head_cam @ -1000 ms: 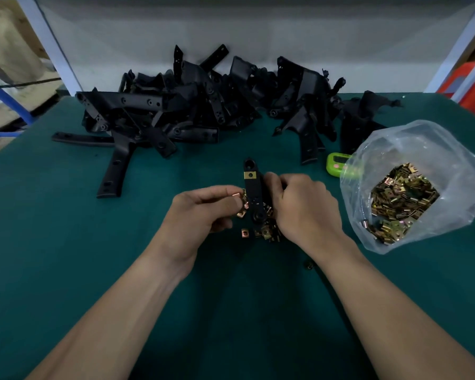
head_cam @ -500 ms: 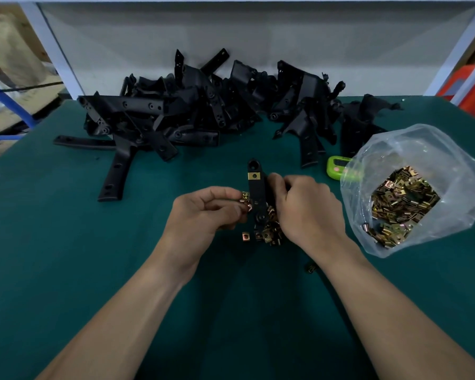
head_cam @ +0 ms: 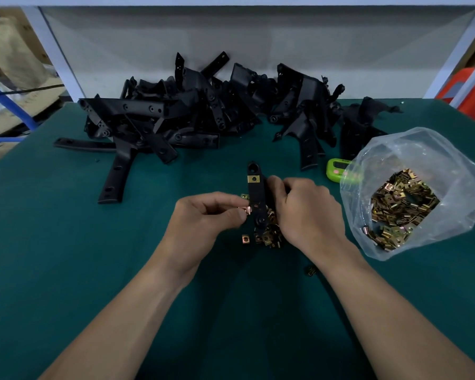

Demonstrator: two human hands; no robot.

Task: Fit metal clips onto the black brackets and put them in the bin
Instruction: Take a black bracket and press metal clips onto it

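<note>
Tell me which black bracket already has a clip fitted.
The bracket gripped by the right hand, mid-table: a gold clip sits near its far end. Those in the pile behind show none.

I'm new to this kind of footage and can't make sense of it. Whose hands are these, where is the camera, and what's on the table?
No machine: a person's bare hands, filmed by one head-worn camera looking down. The right hand grips a black bracket with one fitted clip near its top; the left hand pinches a second clip at its edge. On the green table: loose clips under the hands, a bracket pile behind, a clear bag of clips on the right, a small green device beside it.
</note>
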